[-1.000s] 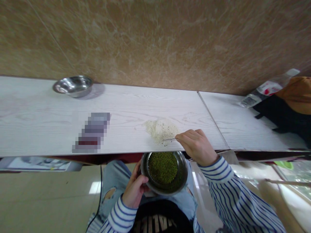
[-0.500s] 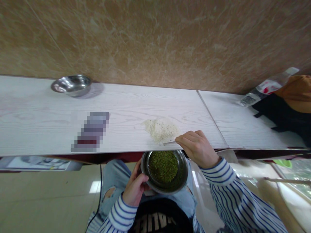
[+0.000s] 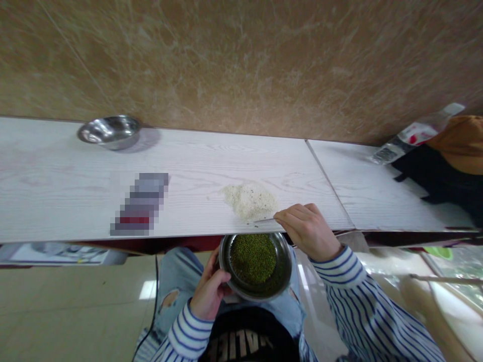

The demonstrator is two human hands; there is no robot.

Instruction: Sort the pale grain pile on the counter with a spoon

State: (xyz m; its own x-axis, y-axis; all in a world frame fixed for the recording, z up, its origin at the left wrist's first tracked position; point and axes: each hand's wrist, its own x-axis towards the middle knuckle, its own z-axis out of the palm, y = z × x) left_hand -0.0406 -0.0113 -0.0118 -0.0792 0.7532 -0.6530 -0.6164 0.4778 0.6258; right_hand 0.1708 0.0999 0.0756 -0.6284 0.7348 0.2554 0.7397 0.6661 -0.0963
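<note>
My left hand [image 3: 210,291] grips the left rim of a steel bowl [image 3: 284,281], thumb on top, and holds it over my lap against the table's front edge. Small green mung beans [image 3: 253,259] fill its bottom. Pinched in my right hand [image 3: 307,229] is a slim metal tool [image 3: 266,219] that looks like tweezers, pointing left. Its tip is low over the white tabletop, by the front edge of a pile of white rice-like grains [image 3: 252,198]. Dark specks dot the pile, and a few lie close to the tip. Whether the tip holds anything is too small to tell.
A second steel bowl [image 3: 109,133] stands at the back left by the marbled wall [image 3: 241,65]. In front of it lies a blurred-out flat object [image 3: 139,203]. A plastic bottle [image 3: 407,138] and a black and brown item [image 3: 453,161] lie at the far right.
The tool and my right hand have shifted very slightly right. Dark specks near the tip sit a little differently. My left hand and the bowl hold still.
</note>
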